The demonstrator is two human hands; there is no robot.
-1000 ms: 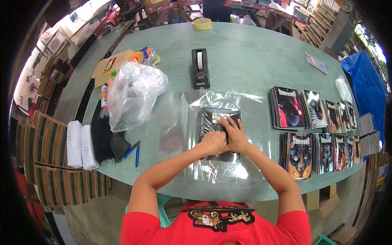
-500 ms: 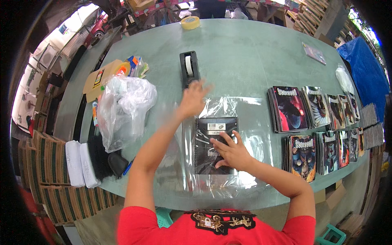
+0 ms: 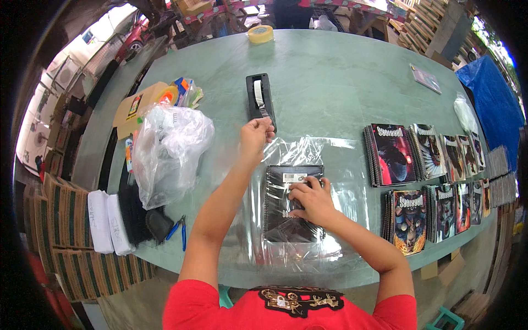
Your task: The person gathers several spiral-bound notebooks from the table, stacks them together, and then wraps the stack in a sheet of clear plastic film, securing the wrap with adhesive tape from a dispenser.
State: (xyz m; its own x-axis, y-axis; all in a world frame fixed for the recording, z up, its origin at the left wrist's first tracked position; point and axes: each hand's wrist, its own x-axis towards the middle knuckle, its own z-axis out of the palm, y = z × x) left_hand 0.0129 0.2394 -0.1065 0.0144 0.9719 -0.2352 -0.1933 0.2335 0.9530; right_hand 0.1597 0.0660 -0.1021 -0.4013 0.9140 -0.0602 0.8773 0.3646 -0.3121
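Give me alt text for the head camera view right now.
A person's left hand reaches to a black tape dispenser while the right hand presses a dark spiral notebook onto clear plastic wrap on a green table. Stacked notebooks lie to the right, a plastic bag to the left.

Pliers [image 3: 179, 229], yellow tape roll [image 3: 260, 34]

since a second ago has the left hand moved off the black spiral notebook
Yes. The left hand has left the black spiral notebook and gone up the table to the black tape dispenser, fingers at its near end. The right hand stays pressed on the notebook.
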